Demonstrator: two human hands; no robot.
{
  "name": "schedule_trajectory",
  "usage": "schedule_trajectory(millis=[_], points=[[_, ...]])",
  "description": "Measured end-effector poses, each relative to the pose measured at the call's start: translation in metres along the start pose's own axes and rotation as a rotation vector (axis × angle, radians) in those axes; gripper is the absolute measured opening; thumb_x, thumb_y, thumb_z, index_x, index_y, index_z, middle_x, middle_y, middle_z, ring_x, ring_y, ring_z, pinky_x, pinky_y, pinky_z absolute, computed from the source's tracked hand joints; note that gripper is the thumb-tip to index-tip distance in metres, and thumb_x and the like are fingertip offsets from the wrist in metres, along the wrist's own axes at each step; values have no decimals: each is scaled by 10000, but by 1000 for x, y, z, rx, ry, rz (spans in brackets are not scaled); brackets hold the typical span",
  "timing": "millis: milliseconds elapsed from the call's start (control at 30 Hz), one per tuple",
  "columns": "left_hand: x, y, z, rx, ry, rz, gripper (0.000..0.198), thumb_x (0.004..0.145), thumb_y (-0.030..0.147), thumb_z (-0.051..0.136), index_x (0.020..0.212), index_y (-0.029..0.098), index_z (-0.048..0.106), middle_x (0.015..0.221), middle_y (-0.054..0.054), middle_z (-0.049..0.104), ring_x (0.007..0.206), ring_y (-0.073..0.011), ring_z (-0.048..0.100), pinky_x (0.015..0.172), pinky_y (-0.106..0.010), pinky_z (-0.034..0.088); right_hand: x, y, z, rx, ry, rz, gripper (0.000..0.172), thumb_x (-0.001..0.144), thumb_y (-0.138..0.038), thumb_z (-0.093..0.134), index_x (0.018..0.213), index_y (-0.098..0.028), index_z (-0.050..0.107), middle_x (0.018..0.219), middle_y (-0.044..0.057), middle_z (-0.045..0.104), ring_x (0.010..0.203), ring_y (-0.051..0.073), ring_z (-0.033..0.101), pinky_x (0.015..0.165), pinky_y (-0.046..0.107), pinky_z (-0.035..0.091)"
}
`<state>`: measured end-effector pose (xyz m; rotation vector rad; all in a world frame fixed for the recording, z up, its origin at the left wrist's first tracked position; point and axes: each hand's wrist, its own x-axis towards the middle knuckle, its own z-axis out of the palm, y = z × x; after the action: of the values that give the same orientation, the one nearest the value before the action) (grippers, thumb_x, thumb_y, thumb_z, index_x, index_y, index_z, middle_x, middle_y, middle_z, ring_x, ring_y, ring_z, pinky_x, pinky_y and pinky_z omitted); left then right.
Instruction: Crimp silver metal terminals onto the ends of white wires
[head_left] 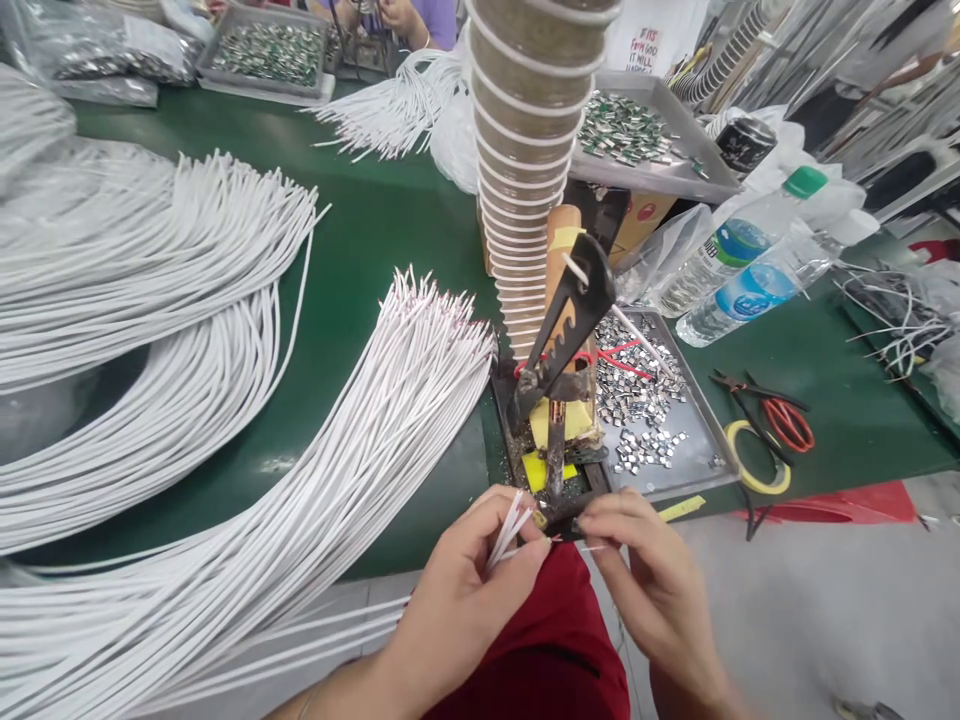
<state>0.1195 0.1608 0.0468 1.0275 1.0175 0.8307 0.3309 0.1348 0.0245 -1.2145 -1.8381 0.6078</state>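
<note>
My left hand [469, 590] is closed around several thin white cables [510, 528]. From between its thumb and finger pokes a stripped cable end with fine reddish wires [555, 540]. Close to that end, my right hand [652, 565] has its thumb and fingers pinched together; what they hold, if anything, is too small to make out. Just beyond both hands stands a soldering iron [556, 450], tip down in a dark metal stand, with yellow sponge pieces [536, 470] around it. A big bundle of white cables [375, 420] lies to the left on the green table [382, 215].
Right of the iron is a metal tray [709, 465] of small metal connectors. A ribbed hose [525, 150] hangs above. Two bottles [739, 300], pliers [750, 400] and a yellow tape roll [759, 470] lie farther right. Across the table are another person's hands [397, 15].
</note>
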Motion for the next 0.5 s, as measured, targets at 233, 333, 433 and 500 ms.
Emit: schedule_trajectory(millis=[233, 333, 433, 500], points=[[2, -3, 1, -61, -42, -103, 185, 898, 300, 696, 791, 209, 576, 921, -31, 680, 853, -191, 579, 822, -294, 481, 7, -11, 10, 18, -21, -49, 339, 985, -4, 592, 1189, -258, 685, 998, 24, 705, 877, 153, 680, 805, 296, 592], [3, -2, 0, -85, -49, -127, 198, 883, 310, 719, 783, 207, 583, 904, -26, 670, 833, -186, 574, 793, -288, 480, 6, -12, 11, -29, 22, -66, 343, 981, -11, 602, 1201, -261, 683, 976, 26, 699, 855, 163, 669, 795, 322, 605], [5, -1, -1, -122, -52, -139, 189, 875, 295, 738, 775, 201, 608, 907, -21, 674, 837, -180, 575, 819, -286, 489, 2, -10, 12, -99, 69, -95, 366, 981, -16, 594, 1242, -257, 682, 988, 39, 697, 853, 170, 683, 791, 341, 629], [7, -1, -2, -142, -46, -139, 179, 862, 282, 756, 772, 197, 628, 909, -17, 682, 842, -178, 578, 843, -287, 491, -3, -6, 14, -104, 108, -92, 357, 980, -21, 598, 1236, -259, 670, 1041, 56, 718, 924, 186, 722, 807, 345, 651]])
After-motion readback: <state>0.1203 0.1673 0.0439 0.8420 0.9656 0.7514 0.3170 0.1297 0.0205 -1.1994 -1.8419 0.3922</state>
